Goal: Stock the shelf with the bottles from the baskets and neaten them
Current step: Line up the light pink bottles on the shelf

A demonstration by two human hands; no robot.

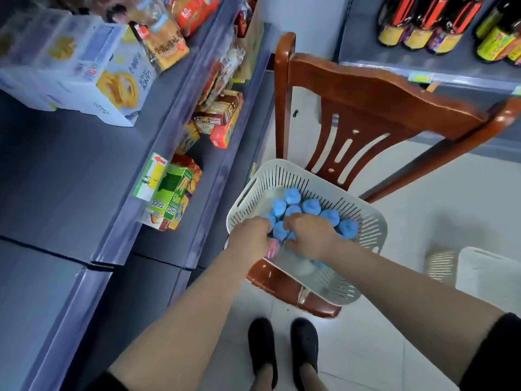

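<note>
A white slotted basket (363,221) stands on the seat of a brown wooden chair (375,94). Inside it stand several bottles with blue caps (310,207), packed close together. Both my hands are down in the basket's near left part. My left hand (249,238) is closed around a bottle at the basket's left side; a bit of pink label shows under it. My right hand (310,238) is closed over a blue-capped bottle beside it. The bottles' bodies are mostly hidden by my hands and the basket wall.
Grey shelves (70,170) run along the left, with biscuit boxes (172,198) and snack packs on them. Dark sauce bottles (423,26) stand on a shelf at the top right. A second white basket (487,275) sits on the tiled floor at the right.
</note>
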